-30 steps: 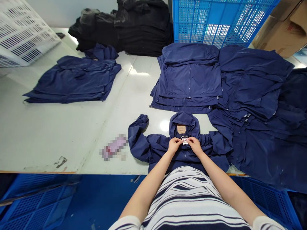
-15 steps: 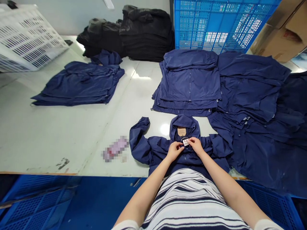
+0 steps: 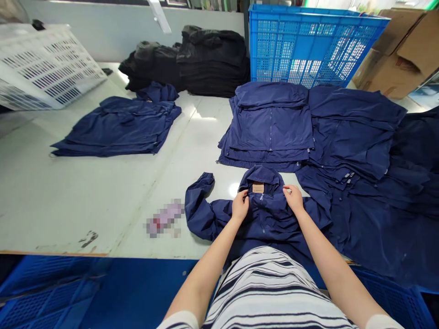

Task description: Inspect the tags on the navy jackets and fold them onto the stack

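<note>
A navy hooded jacket (image 3: pixel 264 219) lies face up at the near table edge, hood away from me, with a tan label (image 3: pixel 258 188) inside the collar. My left hand (image 3: pixel 239 205) pinches the collar on the left of the hood opening. My right hand (image 3: pixel 293 197) grips the collar on the right side. The jacket's left sleeve (image 3: pixel 199 201) curls up on the table. The small hang tag seen earlier is not visible now.
A folded navy jacket stack (image 3: pixel 270 125) sits behind the jacket, more navy jackets (image 3: pixel 360 132) spread right, another pile (image 3: pixel 120 128) left. Black garments (image 3: pixel 192 59), a blue crate (image 3: pixel 308 41), a white crate (image 3: pixel 44 64), cardboard boxes (image 3: pixel 401 50). A blurred pink object (image 3: pixel 163 218) lies on the table (image 3: pixel 68 192).
My hands left the small tag at the zipper top and moved apart to the two sides of the collar. The view tilted slightly upward.
</note>
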A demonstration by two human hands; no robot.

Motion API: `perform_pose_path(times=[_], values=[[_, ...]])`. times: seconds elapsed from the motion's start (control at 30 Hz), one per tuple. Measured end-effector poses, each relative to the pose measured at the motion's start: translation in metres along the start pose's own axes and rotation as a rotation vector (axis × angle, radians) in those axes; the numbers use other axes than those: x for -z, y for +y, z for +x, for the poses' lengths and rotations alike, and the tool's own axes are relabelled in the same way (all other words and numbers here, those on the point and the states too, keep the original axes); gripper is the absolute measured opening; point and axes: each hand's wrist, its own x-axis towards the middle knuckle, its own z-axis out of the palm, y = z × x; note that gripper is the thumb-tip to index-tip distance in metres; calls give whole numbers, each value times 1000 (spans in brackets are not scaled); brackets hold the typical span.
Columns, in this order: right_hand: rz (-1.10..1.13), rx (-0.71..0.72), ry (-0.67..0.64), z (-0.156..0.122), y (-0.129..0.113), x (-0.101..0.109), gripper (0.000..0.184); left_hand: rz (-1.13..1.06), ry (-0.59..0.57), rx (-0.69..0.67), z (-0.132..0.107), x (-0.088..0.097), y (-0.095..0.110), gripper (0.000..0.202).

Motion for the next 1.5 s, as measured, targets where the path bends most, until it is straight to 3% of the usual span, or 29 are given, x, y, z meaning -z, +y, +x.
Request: perform_pose_path(times=[0.1, 0.2, 0.27, 0.33, 0.37, 0.43, 0.53, 0.6, 0.7, 0.8, 0.9, 1.0, 1.1, 1.27, 1.4, 1.5], values=[[-158, -83, -77, -6, 8, 3, 50, 138, 63, 142, 1, 5, -14, 42], [-281, -132, -271, -12, 5, -2, 78, 253, -50, 336, 5, 10, -19, 55], [-311, -96, -405, -7, -2, -5, 72, 250, -224, 395, 15, 13, -18, 45], [-324, -60, -469, 9, -12, -4, 46, 235, -347, 401, 31, 17, -15, 25], [-316, -47, -452, 20, -18, -2, 34, 230, -360, 394, 41, 19, -12, 18], [-262, -17, -317, 45, -29, 2, 22, 198, -266, 330, 62, 24, -5, 14], [-137, 55, -97, 77, -41, 6, 38, 69, -25, 80, 92, 25, 7, 31], [-94, 88, -57, 85, -45, 6, 57, -7, 5, -90, 101, 21, 10, 51], [-70, 121, -44, 71, -39, 7, 69, 33, -97, -166, 87, 15, 6, 77], [-115, 141, -94, 28, -19, 9, 44, 227, -161, -116, 43, 12, -8, 63], [-369, 208, -313, -26, 6, 7, 37, 472, -170, -38, -12, 8, -20, 51], [-642, 259, -422, -64, 22, -5, 54, 640, -265, 54, -45, 3, -28, 76], [-756, 226, -437, -70, 21, -23, 61, 721, -367, 2, -44, 1, -37, 95], [-755, 121, -438, -44, -5, -36, 62, 733, -452, -113, -7, 14, -51, 94], [-640, 207, -470, -21, -13, -5, 43, 736, -421, -89, 1, 15, -44, 87], [-637, 191, -288, -7, -4, 23, 42, 708, -248, -70, -11, -1, -23, 72]])
